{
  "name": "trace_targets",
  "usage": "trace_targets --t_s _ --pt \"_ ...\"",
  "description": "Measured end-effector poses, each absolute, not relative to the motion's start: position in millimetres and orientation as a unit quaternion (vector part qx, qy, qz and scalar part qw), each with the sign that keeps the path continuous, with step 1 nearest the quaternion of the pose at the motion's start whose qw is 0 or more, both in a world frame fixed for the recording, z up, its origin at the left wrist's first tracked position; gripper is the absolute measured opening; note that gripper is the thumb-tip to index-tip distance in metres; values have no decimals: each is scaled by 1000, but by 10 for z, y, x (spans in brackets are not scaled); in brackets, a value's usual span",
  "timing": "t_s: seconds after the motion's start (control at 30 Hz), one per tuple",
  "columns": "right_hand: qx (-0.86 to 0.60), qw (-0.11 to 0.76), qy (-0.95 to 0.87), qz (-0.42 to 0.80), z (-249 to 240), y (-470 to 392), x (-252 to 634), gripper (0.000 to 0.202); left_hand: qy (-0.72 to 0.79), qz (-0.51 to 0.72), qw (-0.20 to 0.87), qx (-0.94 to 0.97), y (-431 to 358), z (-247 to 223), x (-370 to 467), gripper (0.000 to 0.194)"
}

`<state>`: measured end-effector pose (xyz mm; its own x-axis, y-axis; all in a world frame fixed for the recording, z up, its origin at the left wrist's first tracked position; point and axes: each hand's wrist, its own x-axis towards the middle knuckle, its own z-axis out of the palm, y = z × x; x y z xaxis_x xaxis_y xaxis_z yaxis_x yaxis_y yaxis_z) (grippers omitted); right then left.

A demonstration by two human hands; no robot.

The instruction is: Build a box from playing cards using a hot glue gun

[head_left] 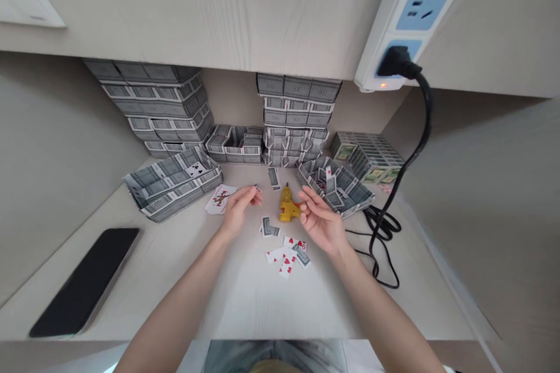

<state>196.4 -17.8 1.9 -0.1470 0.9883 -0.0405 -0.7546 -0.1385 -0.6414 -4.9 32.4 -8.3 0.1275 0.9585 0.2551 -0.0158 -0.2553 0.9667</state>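
My left hand [240, 207] is over the table beside the joker cards [217, 200], its fingers curled together around a small card piece [258, 188] that peeks out past the fingertips. A yellow glue gun [287, 206] lies between my hands. Just right of it, my right hand [321, 220] is raised with its fingers apart and nothing visible in them. Below the glue gun are folded grey-backed card pieces [270, 228] and several heart card pieces [286, 256]. Another grey-backed piece [273, 178] lies behind the glue gun.
Card-built trays stand at left [175, 183] and right [359, 189], with tall card-box stacks [297, 116] behind. A black phone [85, 282] lies at front left. A black cable [405, 169] hangs from a power strip [406, 17] and coils at right.
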Motion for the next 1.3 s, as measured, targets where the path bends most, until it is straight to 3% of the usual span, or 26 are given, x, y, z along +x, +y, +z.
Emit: trace_targets --t_s 0.13,0.23,0.37,0.47,0.57,0.73,0.9,1.13,1.3 --pt "-285 584 -306 696 -9 -177 1915 25 510 477 180 693 392 -125 -119 18" --pt "-364 571 -398 619 -64 -171 1897 14 545 421 31 725 465 -206 -194 22" --pt "-512 521 -589 345 -169 -156 1911 18 563 367 -5 740 566 -346 -279 27" --pt "-575 418 -687 151 -242 -146 1933 41 577 362 -6 732 596 -384 -301 17" --pt "-611 315 -722 82 -305 -140 1926 54 582 384 14 717 587 -357 -297 16" --pt "-637 206 -742 35 -356 -122 1877 45 574 424 49 699 578 -324 -289 20" --pt "-646 227 -728 36 -342 -87 1901 40 569 429 41 700 574 -332 -281 18" --pt "-609 404 -679 76 -310 -122 1920 29 515 482 32 708 564 -271 -260 13" --pt "-535 442 -709 126 -276 -168 1854 22 506 494 5 707 526 -213 -243 12"
